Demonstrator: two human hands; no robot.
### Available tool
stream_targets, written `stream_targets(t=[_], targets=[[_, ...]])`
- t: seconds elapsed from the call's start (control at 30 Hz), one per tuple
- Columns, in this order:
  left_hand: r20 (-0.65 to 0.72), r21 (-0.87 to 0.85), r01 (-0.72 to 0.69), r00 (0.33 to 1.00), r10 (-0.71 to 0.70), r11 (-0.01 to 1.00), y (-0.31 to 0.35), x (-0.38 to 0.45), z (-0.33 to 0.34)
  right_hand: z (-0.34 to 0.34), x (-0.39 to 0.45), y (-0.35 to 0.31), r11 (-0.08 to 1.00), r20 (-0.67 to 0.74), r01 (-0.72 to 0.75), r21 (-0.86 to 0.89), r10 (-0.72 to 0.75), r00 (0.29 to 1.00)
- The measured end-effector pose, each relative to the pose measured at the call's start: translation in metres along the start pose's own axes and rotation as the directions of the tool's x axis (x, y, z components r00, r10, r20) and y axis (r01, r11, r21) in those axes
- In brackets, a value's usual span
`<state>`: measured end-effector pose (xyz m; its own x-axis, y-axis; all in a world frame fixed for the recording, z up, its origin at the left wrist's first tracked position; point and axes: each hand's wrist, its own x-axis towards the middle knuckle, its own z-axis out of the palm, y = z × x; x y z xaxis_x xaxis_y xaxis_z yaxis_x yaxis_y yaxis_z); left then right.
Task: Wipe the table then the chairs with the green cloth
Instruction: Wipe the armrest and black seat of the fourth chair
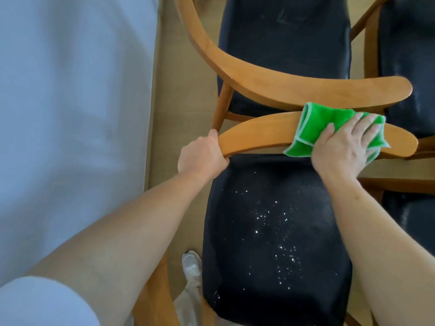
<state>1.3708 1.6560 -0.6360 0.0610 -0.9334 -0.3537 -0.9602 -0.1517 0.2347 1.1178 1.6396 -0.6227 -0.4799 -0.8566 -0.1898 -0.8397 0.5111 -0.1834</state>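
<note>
A wooden chair with a black seat [275, 231] stands right below me; white specks dot the seat. Its curved wooden backrest rail [259, 134] runs across the middle of the view. My left hand [202, 156] grips the rail's left end. My right hand [346, 147] presses the folded green cloth [313, 128] flat onto the rail's right part, fingers spread over the cloth. The white table [70, 114] fills the left side.
A second chair with a black seat [284, 43] and a curved wooden back [306, 90] stands just beyond, back to back. Parts of two more chairs show at the right edge [409, 55]. My shoe [191, 264] is on the floor left of the seat.
</note>
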Motion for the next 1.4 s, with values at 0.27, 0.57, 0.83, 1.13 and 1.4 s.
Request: stream_targets(t=[0.27, 0.57, 0.83, 1.13, 1.4], targets=[[0.001, -0.022, -0.003, 1.000, 0.003, 1.000, -0.002, 0.000, -0.001, 0.037, -0.077, -0.108, 0.796, 0.133, 0.601, 0.071, -0.605, 0.785], [-0.003, -0.057, -0.056, 0.998, 0.056, 0.997, -0.006, -0.001, -0.004, 0.016, -0.096, -0.083, 0.684, 0.207, 0.361, 0.634, -0.599, 0.773], [-0.115, 0.038, -0.124, 0.985, 0.128, 0.992, -0.004, 0.000, 0.005, 0.093, -0.115, 0.020, 0.852, 0.307, 0.024, 0.524, -0.215, 0.927], [0.053, 0.354, -0.748, 0.615, 0.787, 0.561, -0.012, -0.052, 0.030, 0.188, -0.116, 0.002, 0.997, 0.386, 0.051, 0.064, -0.072, 0.920], [0.118, 0.127, -0.724, 0.690, 0.714, 0.678, -0.005, -0.048, 0.022, 0.197, -0.205, 0.017, 0.874, 0.498, 0.484, 0.047, -0.441, 0.747]])
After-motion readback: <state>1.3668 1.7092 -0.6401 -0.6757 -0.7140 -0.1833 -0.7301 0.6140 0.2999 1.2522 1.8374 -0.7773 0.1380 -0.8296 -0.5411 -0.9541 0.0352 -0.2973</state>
